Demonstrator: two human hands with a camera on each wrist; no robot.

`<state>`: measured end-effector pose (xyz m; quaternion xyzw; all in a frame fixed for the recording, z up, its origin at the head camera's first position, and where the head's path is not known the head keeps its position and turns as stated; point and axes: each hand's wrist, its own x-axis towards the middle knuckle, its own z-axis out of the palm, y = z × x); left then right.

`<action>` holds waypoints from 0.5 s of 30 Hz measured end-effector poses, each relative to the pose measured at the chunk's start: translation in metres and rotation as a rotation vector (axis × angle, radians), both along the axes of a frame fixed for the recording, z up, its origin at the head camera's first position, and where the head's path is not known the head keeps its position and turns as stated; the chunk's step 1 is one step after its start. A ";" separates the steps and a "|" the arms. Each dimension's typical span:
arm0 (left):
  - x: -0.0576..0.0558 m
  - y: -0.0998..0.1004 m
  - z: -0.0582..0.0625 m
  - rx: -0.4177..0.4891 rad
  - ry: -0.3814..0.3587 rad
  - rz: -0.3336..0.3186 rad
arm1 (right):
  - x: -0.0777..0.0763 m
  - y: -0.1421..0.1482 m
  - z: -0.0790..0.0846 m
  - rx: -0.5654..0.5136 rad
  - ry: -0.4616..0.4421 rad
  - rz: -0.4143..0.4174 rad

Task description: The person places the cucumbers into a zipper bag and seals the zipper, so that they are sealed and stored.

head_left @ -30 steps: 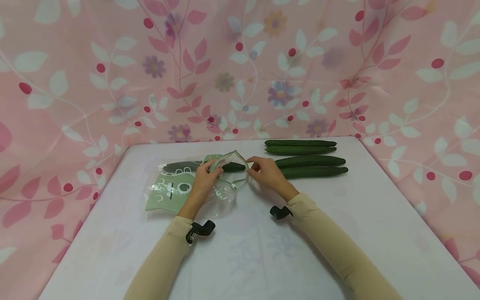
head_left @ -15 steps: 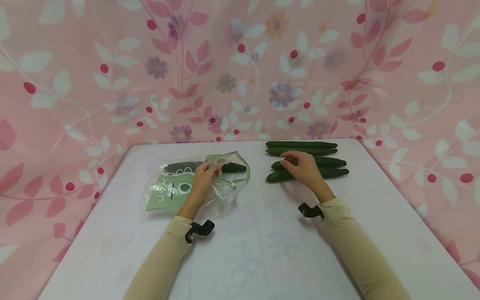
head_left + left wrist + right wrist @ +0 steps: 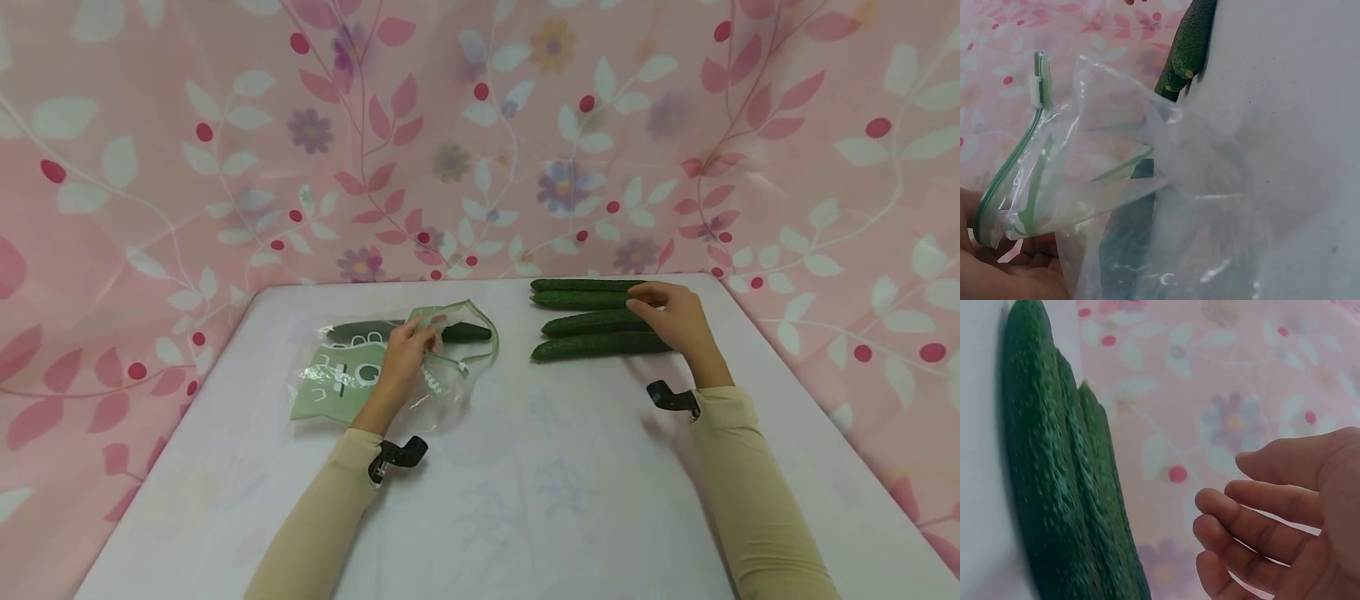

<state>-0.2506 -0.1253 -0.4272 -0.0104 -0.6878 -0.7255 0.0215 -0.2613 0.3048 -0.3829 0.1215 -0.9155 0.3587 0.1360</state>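
Note:
My left hand point(image 3: 401, 358) pinches the green-edged mouth of a clear zip bag point(image 3: 322, 400), which lies on the table with a green printed panel. Through its film shows one cucumber point(image 3: 468, 332), partly covered by the hand. In the left wrist view, the green zip strip point(image 3: 1007, 165) with its white slider point(image 3: 1035, 92) stands up by the fingers. To the right, my right hand point(image 3: 678, 321) hovers over the right ends of loose cucumbers point(image 3: 592, 346), holding nothing. The right wrist view has its fingers loosely bent, apart from the cucumbers point(image 3: 1041, 456).
A second pair of cucumbers point(image 3: 581, 298) lies behind the nearer pair, along the back of the white-covered table point(image 3: 510, 500). A pink floral cloth point(image 3: 465, 142) hangs behind the table. Each wrist carries a small black camera point(image 3: 671, 398).
My right hand has let go of the bag's mouth and moved right, over to the far ends of the cucumbers. My left hand has stayed on the bag.

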 end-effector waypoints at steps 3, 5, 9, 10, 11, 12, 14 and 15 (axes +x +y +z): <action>-0.001 0.000 0.000 -0.014 0.000 0.006 | 0.001 0.011 0.002 0.012 -0.032 -0.007; -0.002 -0.001 0.000 -0.025 0.007 0.011 | 0.001 0.019 0.002 0.023 -0.053 -0.003; -0.003 -0.002 0.001 -0.040 0.020 0.022 | 0.000 0.033 0.002 0.036 -0.087 0.019; -0.002 -0.002 0.002 -0.041 0.021 0.027 | 0.000 0.037 0.002 0.032 -0.098 0.030; -0.002 -0.002 0.002 -0.040 0.021 0.029 | 0.000 0.040 0.001 0.032 -0.110 0.038; -0.002 -0.002 0.002 -0.043 0.022 0.032 | 0.001 0.043 0.001 0.030 -0.124 0.043; -0.002 -0.002 0.003 -0.038 0.016 0.033 | 0.001 0.050 -0.001 0.025 -0.151 0.050; -0.002 -0.002 0.003 -0.033 0.014 0.033 | 0.002 0.053 -0.003 0.026 -0.165 0.053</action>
